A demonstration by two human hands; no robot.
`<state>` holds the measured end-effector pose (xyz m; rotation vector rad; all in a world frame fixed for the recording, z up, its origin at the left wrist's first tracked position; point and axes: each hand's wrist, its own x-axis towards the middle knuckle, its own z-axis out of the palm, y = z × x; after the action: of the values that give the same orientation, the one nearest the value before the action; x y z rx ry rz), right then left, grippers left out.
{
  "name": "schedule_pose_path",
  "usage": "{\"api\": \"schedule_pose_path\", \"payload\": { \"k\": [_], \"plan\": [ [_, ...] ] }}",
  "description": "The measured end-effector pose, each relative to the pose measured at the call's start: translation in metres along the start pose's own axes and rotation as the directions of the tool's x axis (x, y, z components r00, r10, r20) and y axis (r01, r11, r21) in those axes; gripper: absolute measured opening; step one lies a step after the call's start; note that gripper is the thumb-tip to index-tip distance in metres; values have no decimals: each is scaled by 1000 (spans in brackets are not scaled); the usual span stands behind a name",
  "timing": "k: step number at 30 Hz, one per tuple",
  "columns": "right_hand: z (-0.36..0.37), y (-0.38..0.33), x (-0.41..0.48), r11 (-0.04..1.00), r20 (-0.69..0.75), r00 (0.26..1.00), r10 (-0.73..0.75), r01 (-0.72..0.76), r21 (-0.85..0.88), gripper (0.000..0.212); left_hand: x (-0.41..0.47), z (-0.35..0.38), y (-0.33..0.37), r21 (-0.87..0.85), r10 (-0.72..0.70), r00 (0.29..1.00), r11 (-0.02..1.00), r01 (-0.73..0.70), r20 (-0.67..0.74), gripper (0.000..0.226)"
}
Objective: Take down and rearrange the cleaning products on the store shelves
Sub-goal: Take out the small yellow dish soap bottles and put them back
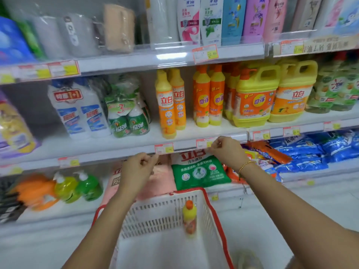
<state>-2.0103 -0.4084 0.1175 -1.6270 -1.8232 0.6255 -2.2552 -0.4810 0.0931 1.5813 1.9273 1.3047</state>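
Observation:
Orange-and-yellow dish soap bottles (pixel 168 103) stand on the middle shelf (pixel 116 150), with more bottles (pixel 209 98) and two yellow jugs (pixel 254 98) to their right. One small orange-capped bottle (pixel 189 218) stands upright in the white basket (pixel 215 214) below me. My left hand (pixel 138 167) hovers at the shelf's front edge with fingers loosely curled and nothing in it. My right hand (pixel 226 150) is raised to the same edge by a price tag (pixel 204 142), fingers curled, holding nothing visible.
White twin-pack bottles (pixel 81 111) and green spray bottles (pixel 128 115) stand left on the middle shelf. A green detergent bag (pixel 200 171), pink bags and blue bags (pixel 307 152) lie on the lower shelf. Shampoo bottles (pixel 209 18) line the top shelf.

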Motion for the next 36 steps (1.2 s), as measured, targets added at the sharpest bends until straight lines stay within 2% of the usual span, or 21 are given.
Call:
{"api": "schedule_pose_path", "payload": {
  "k": [3,5,7,10,12,14,17,19,22,25,30,33,36],
  "plan": [
    [38,30,-35,994,136,988,79,-69,-81,43,-19,-14,-62,33,-110,993,994,108,50,17],
    [60,53,-52,987,224,965,138,-116,-109,60,-30,-22,-102,153,-179,979,975,163,101,28],
    [78,76,-65,972,308,927,215,-172,-160,70,-44,-35,-137,302,-272,958,924,235,86,46],
    [96,98,-73,943,413,859,302,-205,-263,77,-67,-54,-188,369,-389,921,860,352,30,48],
    [106,105,-73,934,431,838,335,-234,-271,76,-79,-59,-210,387,-519,855,789,477,5,47],
    [115,108,-73,931,415,841,347,-254,-263,70,-89,-58,-223,422,-606,795,722,548,4,56],
    [125,117,-73,931,346,889,300,-193,-311,55,-98,-52,-232,411,-582,813,745,525,17,52],
    [129,124,-74,928,337,893,299,-190,-320,51,-102,-53,-236,381,-572,819,752,539,-29,47],
    [133,126,-67,895,354,837,417,-311,-319,53,-104,-57,-239,368,-598,795,721,588,-98,41],
    [134,123,-60,864,386,786,482,-356,-355,34,-99,-59,-244,393,-609,791,714,580,-60,21],
    [142,125,-66,874,436,785,441,-263,-409,41,-87,-50,-247,523,-651,757,626,578,-58,29],
    [148,130,-65,868,440,775,453,-269,-418,34,-90,-43,-249,587,-647,757,578,567,-94,45],
    [152,130,-61,855,427,773,470,-278,-438,30,-95,-40,-252,623,-643,755,538,567,-131,49]
  ]
}}
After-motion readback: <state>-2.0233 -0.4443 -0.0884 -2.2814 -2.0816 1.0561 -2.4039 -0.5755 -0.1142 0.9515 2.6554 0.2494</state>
